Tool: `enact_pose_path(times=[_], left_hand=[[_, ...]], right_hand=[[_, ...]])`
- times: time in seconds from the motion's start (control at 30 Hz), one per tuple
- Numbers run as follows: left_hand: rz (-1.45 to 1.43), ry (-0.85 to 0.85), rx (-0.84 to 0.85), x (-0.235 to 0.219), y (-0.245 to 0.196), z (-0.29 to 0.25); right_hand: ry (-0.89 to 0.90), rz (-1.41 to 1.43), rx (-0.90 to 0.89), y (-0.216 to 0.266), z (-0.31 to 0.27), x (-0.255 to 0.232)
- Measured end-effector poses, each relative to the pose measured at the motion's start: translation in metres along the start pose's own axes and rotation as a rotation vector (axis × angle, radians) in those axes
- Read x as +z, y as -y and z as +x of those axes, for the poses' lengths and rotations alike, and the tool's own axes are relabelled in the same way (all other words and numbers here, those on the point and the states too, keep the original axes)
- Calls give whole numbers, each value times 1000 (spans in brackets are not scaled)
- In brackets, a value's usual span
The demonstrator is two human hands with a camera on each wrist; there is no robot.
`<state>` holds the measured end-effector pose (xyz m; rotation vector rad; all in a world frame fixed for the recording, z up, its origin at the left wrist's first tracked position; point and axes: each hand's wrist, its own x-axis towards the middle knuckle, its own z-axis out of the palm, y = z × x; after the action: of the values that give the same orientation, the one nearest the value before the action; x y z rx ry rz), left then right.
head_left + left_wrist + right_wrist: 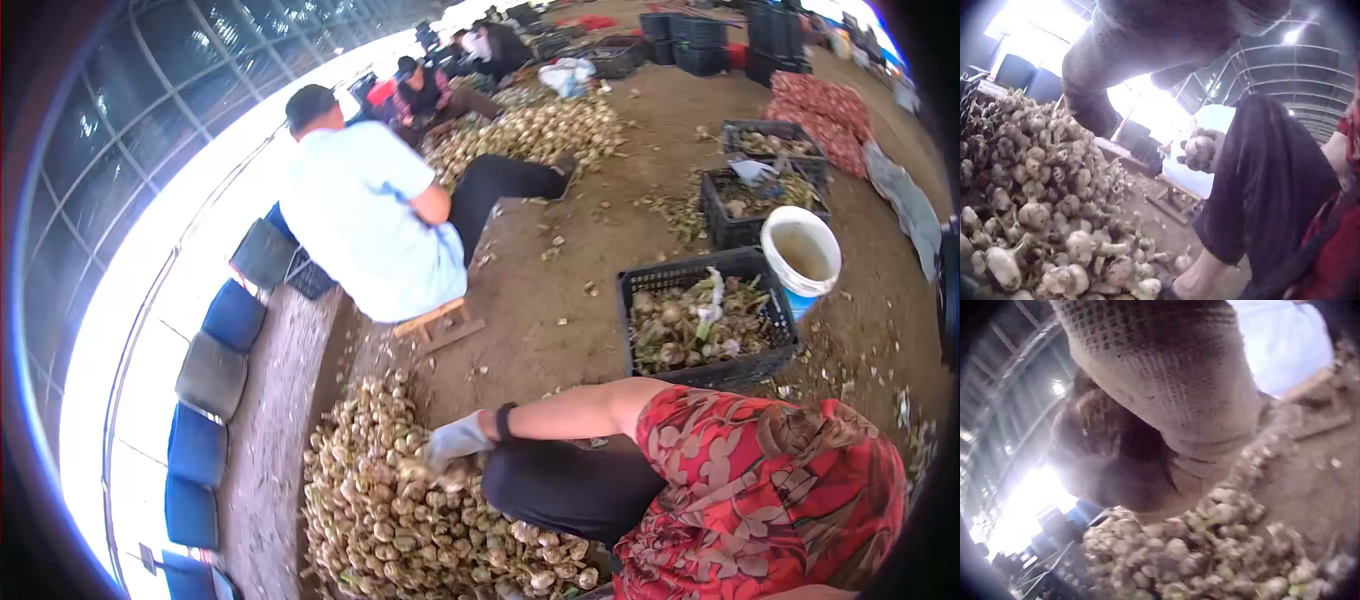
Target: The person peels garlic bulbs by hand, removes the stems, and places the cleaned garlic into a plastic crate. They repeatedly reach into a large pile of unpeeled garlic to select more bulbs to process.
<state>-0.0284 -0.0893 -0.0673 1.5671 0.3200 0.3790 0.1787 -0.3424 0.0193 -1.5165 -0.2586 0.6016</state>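
Note:
A heap of garlic bulbs (400, 510) lies on the ground before me. My right hand (458, 440), in a pale knit glove, reaches down to the heap beside my knee (570, 490). The left wrist view shows a cluster of garlic bulbs (1199, 150) in its grip. Up close in the right wrist view, the gloved right hand (1172, 394) curls downward, its palm in deep shadow. My gloved left hand (1154, 37) hangs above the heap with its fingers loosely bent and a gap between finger and thumb. It is outside the head view.
A black crate (700, 365) with garlic and trimmings stands right of the heap, beside a white bucket (800, 250). More crates (765, 205) and red mesh sacks (820, 120) stand behind. A person in a white shirt (370, 220) sits on a low wooden stool (440, 325) ahead.

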Motion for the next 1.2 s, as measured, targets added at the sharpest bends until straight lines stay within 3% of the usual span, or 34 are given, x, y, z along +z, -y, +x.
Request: enact_pose_path(times=[0.03,0.1,0.2,0.27,0.3,0.33,0.37,0.4,0.47,0.5,0.53,0.63,0.73,1.0,1.13,1.2], left_hand=[[50,52,183,-1,-6,0],[-18,58,166,-1,-12,1],[4,273,177,22,-31,-8],[109,636,191,51,-47,-20],[195,901,209,68,-56,-27],[288,1199,238,87,-66,-35],[375,1501,273,103,-78,-43],[426,1765,306,119,-89,-51],[444,2086,315,137,-106,-66],[462,2134,289,137,-116,-75],[480,2165,248,143,-130,-78],[633,2015,90,131,-182,-99],[631,1992,174,127,-153,-92],[914,1779,210,114,-35,-60],[1016,1604,166,68,57,-46],[1079,1521,148,28,103,-46]], right_hand=[[87,92,-65,23,-7,7],[233,187,-239,60,-26,26],[150,375,-411,93,-61,83],[-17,501,-506,101,-92,141],[75,429,-494,96,-97,158],[39,304,-508,94,-111,175],[-63,68,-612,63,-61,197],[-106,-78,-607,44,-38,207],[-130,-137,-543,29,-42,197],[-141,-148,-533,25,-45,196],[-147,-155,-523,23,-47,195],[-163,-171,-505,16,-52,194],[-156,-176,-487,14,-48,190],[-120,-147,-448,12,-56,149],[-32,-55,-415,30,-69,99],[-82,6,-379,41,-70,52]])
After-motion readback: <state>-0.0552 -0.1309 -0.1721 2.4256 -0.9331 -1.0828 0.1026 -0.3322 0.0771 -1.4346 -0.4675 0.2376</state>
